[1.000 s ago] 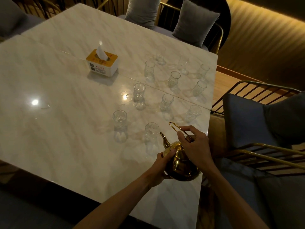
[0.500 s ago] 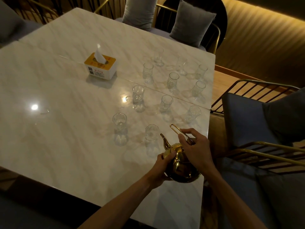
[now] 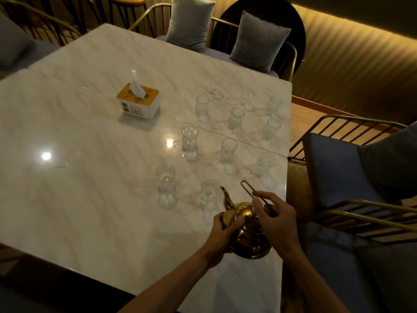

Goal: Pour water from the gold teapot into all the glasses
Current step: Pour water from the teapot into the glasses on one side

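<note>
Very little has moved since a second ago: both hands sit on the pot just as they did, and only the view has drifted a touch.

At about 5 o'clock on the marble table (image 3: 90,199), near its right edge, the gold teapot (image 3: 248,236) looks to rest on the top, tilted a little, its spout (image 3: 226,197) pointing toward 11 o'clock. The left hand (image 3: 222,238) cups the pot's body on its left flank, thumb laid across the shoulder. The right hand (image 3: 276,219) pinches the thin wire handle (image 3: 249,188), which rises toward 12 o'clock.

Just beyond the spout stands the nearest glass (image 3: 208,190), close to it but apart. At 10 o'clock from the pot is a second glass (image 3: 165,177). Farther out the remaining glasses (image 3: 228,150) run in loose rows toward 12 and 1 o'clock, the farthest faint against the marble. A tissue box (image 3: 138,101) sits well apart at 11 o'clock.

No stream leaves the spout. Whether any glass holds water is too dim to tell, though none looks plainly filled. My judgement is that pouring has hardly begun, with the whole spread left to fill.
</note>
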